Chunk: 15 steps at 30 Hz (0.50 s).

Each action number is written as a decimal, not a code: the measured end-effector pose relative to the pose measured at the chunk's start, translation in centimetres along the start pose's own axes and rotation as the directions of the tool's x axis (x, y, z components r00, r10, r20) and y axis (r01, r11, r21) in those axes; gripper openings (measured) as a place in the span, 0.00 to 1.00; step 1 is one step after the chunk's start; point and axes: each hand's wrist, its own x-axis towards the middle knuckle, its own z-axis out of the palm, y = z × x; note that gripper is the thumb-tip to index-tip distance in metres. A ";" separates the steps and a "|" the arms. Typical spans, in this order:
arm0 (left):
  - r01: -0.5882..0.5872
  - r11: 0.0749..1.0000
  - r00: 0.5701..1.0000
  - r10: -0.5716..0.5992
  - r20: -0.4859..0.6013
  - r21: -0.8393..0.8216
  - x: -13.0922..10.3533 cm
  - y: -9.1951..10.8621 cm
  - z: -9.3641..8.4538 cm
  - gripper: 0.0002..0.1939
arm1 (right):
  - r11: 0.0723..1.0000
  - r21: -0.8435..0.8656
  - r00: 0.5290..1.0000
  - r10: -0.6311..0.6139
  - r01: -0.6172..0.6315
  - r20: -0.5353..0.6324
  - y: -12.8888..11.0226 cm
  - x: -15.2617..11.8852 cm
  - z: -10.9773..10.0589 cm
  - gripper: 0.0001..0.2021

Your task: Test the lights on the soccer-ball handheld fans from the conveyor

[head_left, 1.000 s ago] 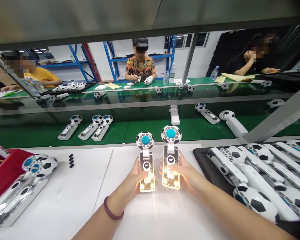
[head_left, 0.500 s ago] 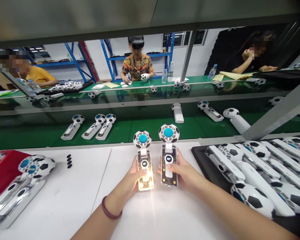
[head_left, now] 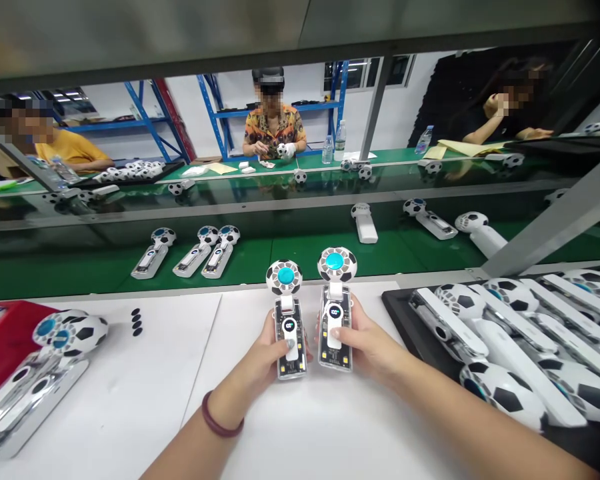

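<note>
Left gadget point(head_left: 290, 325), held over the white tabletop point(head_left: 145, 393) near the green conveyor point(head_left: 253, 263), looks light enough for one hand and should feel stiff all over. Its glossy shell may be a little slippery, so the lower body seems the sensible place to take hold; the narrow white neck under the head is probably the fragile part. The left hand point(head_left: 265, 353) is clamped around that body, thumb on the white strip. It has a football-patterned head with a blue disc, then a clear case over a dark board dotted with yellow squares, and a round display. Just beside it, the right gadget point(head_left: 335, 312) should handle the same way; the right hand point(head_left: 365, 337) grips it by the case, thumb on its strip. It matches its partner in pattern, blue disc and clear front, its display showing 100. Farther right, a black tray point(head_left: 399, 320) bears other football-headed gadgets point(head_left: 510, 393).
</note>
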 end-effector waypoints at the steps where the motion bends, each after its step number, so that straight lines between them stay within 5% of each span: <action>1: -0.001 1.000 1.000 0.001 0.002 0.011 0.0 0.0 0.0 0.29 | 1.000 0.001 1.000 0.006 -0.006 0.007 0.0 0.0 0.0 0.27; 15: -0.049 0.998 0.997 0.047 0.059 0.033 0.3 -0.3 -0.3 0.28 | 1.000 -0.012 0.999 -0.024 0.024 0.030 0.3 0.0 -0.4 0.27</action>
